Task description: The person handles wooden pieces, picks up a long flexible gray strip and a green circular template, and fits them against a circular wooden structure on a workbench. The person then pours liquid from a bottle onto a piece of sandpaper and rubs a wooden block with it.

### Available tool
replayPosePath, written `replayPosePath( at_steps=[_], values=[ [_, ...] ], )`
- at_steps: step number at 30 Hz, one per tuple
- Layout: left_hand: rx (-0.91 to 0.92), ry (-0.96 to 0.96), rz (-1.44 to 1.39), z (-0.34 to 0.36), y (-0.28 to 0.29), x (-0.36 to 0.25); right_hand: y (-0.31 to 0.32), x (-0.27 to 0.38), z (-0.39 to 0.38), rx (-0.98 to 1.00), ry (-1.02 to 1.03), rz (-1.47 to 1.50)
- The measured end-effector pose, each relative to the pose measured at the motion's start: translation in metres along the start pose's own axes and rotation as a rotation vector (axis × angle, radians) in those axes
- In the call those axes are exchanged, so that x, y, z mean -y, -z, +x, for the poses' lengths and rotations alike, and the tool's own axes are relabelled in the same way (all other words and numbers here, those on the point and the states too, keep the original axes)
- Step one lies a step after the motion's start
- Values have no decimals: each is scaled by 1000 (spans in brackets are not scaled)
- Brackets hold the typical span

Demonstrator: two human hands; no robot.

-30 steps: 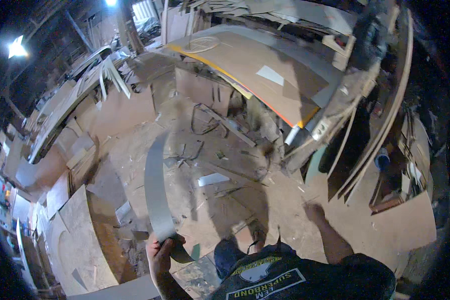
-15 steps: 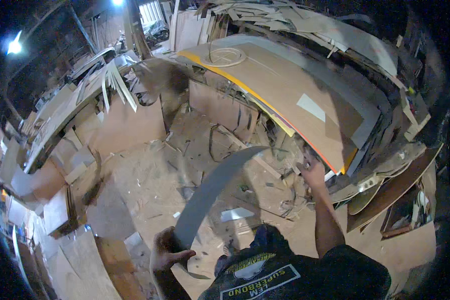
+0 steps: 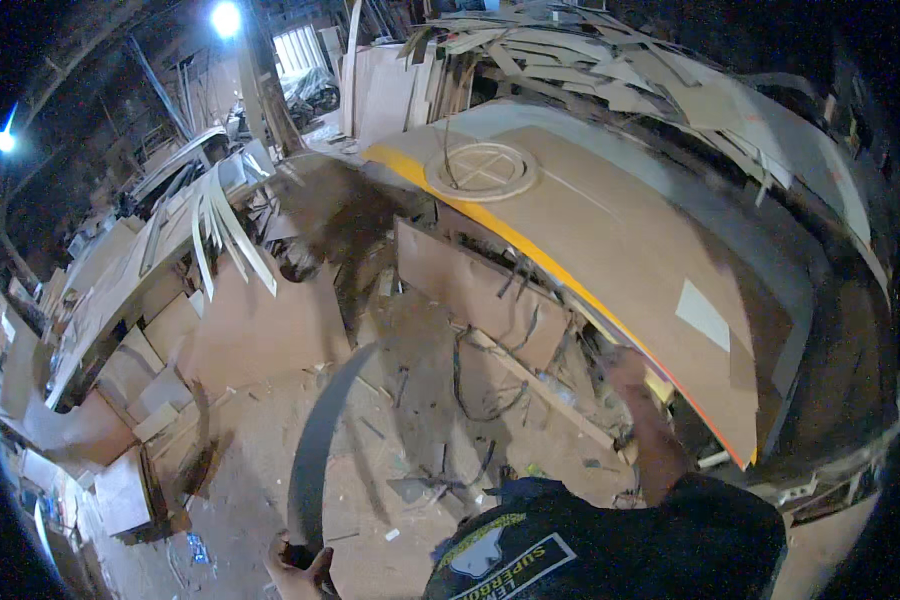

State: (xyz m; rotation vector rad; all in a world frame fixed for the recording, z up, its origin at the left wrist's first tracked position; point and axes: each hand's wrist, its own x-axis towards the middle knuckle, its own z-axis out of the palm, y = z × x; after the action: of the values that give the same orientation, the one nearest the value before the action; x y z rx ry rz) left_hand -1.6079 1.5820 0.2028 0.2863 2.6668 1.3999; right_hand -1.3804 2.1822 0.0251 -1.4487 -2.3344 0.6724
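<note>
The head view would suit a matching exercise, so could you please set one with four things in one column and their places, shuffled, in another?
Things
1. grey strip
2. round frame with crossbars
3. white four-sided piece
4. right hand

Places
A. on the brown panel, toward its far end
B. by the long edge of the brown panel
C. held in the left hand
D. on the brown panel, toward its near end

Right pairs: 1-C, 2-A, 3-D, 4-B
</note>
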Motion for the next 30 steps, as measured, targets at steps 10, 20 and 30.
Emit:
replayPosePath(
  at_steps=[10,20,30],
  values=[
    [-130,-21,-163,303,-47,33,-175,379,247,103,314,143],
    [182,-82,-266,659,-153,-11,-245,262,346,-159,-256,72],
    [218,-66,-124,856,-280,-69,-303,310,630,-251,-187,-36]
  ],
)
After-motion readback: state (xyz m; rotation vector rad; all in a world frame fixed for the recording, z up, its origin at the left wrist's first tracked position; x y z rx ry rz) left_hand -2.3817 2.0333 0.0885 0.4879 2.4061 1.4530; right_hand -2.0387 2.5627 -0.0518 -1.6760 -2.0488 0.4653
